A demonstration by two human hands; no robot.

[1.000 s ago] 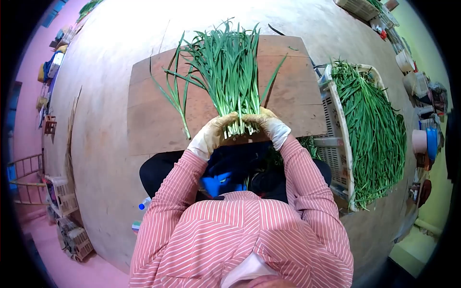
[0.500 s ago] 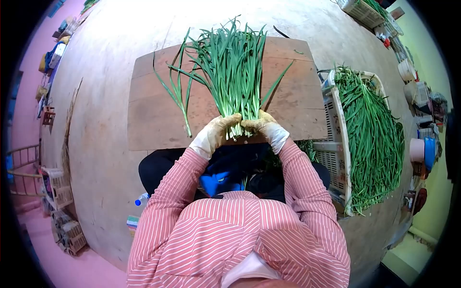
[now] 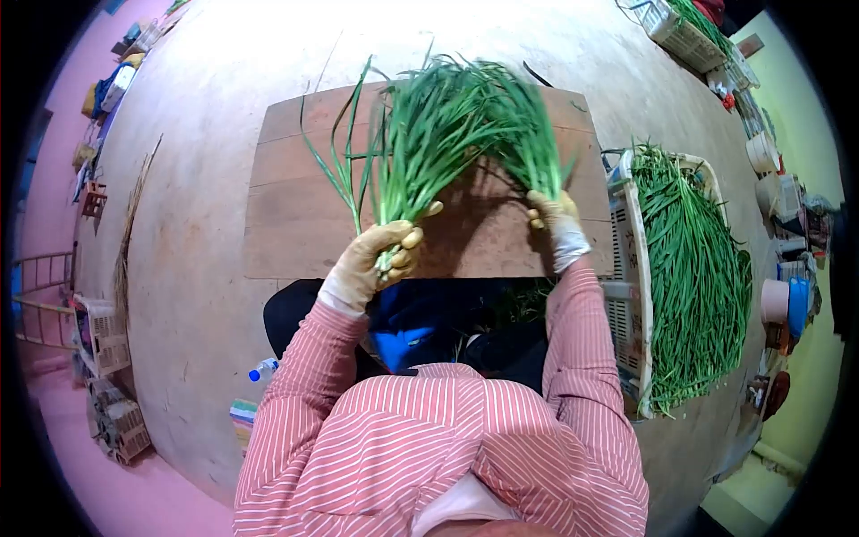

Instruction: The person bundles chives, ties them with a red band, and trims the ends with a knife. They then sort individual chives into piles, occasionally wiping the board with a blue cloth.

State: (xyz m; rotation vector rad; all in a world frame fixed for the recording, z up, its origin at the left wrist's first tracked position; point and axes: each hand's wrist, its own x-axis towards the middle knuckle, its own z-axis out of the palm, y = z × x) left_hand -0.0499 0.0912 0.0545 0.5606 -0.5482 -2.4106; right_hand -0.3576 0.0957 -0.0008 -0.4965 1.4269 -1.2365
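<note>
My left hand, in a stained pale glove, is closed round the white stem ends of a bunch of garlic chives. A second bunch of garlic chives is gripped at its stems by my right hand, gloved as well. The leaves of both bunches meet and arch together above the wooden board, blurred by motion. A few loose chive stalks lie on the board left of the left-hand bunch.
A white plastic crate heaped with chives stands right of the board. Left on the floor are a water bottle and a dry stalk. Another crate is at the far right.
My hands were side by side on one bundle at the board's near edge. Now they are apart, each with a portion; the right hand has moved right and away from me.
</note>
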